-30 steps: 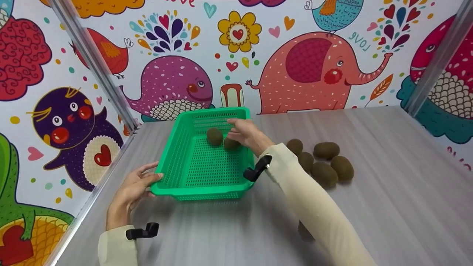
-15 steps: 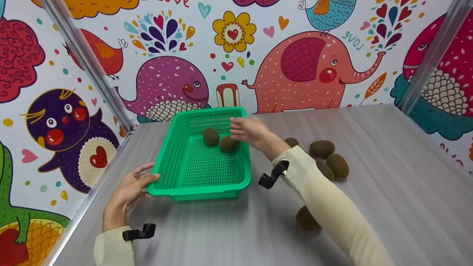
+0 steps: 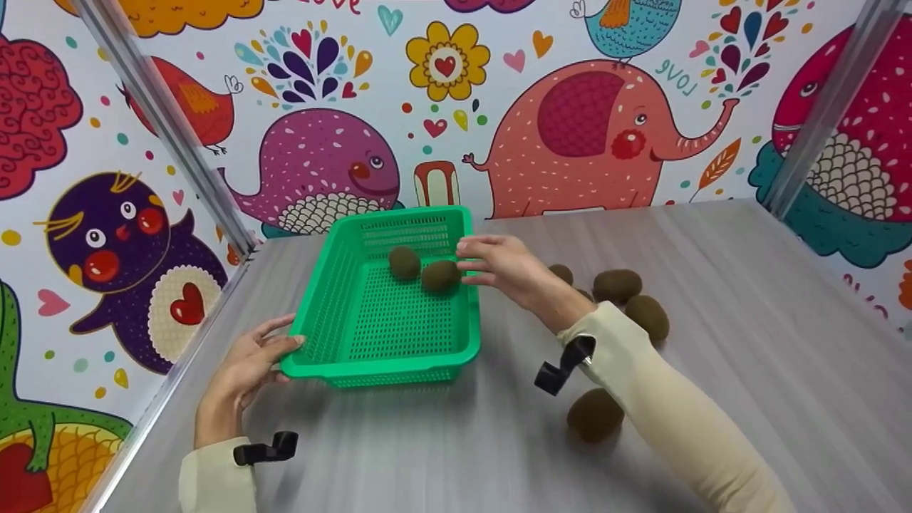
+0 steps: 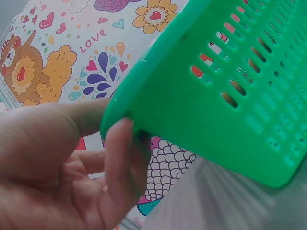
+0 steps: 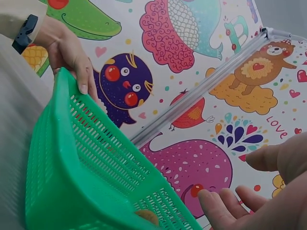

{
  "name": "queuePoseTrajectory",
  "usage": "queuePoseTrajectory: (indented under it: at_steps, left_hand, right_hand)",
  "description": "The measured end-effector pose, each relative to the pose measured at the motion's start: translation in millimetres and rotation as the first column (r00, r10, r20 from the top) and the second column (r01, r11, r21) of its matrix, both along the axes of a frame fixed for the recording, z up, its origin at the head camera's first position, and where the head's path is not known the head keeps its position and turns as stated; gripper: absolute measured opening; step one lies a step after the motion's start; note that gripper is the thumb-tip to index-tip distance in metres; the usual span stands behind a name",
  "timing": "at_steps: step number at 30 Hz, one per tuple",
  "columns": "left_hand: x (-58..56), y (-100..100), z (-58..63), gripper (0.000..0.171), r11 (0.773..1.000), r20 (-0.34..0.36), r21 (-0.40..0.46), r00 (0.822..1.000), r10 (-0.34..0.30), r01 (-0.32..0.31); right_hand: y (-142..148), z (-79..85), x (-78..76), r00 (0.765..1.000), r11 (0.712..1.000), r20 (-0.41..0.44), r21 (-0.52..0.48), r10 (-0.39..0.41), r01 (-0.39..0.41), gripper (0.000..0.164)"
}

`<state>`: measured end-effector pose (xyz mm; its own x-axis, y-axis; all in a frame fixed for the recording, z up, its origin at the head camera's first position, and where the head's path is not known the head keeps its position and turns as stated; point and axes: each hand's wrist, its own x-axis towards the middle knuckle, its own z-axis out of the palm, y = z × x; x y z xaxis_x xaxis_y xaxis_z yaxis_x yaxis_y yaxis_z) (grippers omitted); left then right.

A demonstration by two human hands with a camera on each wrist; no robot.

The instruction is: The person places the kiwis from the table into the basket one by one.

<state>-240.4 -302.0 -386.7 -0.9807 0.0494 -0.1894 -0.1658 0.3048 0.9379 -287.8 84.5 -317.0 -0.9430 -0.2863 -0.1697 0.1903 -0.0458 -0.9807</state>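
Tabletop [image 3: 748,356], left hand [image 3: 248,365] gripping basket [image 3: 392,368], right [image 3: 507,265] spread

Two kiwis [image 3: 405,263] in the basket [image 3: 385,369], other kiwis [image 3: 595,415] rightward on the table [image 3: 755,342]

"LOVE" lettering [image 4: 93,41] on patterned wall [image 3: 456,114]

Small booth-like work stall; kind of building unclear. White panel walls [image 3: 445,151] printed with bright cartoon animals, straight silver metal corner posts [image 3: 167,132], flat grey wood-grain tabletop [image 3: 748,320] reaching walls' foot.
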Motion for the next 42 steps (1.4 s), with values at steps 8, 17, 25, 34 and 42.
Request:
queuePoseTrajectory:
  at_steps: [8,17,25,34,42]
  left_hand:
    - [1.8,-3,2.2,0.069,1.0,0.005,0.004,1.0,0.007,-0.007]
    - [3.5,-5,2.7,0.069,1.0,0.014,0.01,1.0,0.007,-0.007]
    - [3.2,-3,3.8,0.069,1.0,0.016,0.002,1.0,-0.001,0.001]
    - [2.9,0,2.7,0.069,1.0,0.011,0.002,1.0,0.007,-0.007]
    - [1.8,1,0.7,0.068,1.0,0.002,-0.004,1.0,0.017,-0.017]
  right_hand:
    - [20,0.5,15.7,0.998,0.997,-0.068,0.077,0.015,-0.009,0.043]
    - [51,-4.0,31.7,0.991,0.988,-0.109,0.143,0.078,-0.062,0.045]
    - [85,-13.8,40.6,0.986,0.976,-0.12,0.197,0.113,-0.088,0.044]
    - [111,-31.6,51.4,0.98,0.969,-0.123,0.21,0.158,-0.13,0.048]
    - [138,-50.8,58.8,0.928,0.936,-0.228,0.266,0.294,-0.231,0.041]
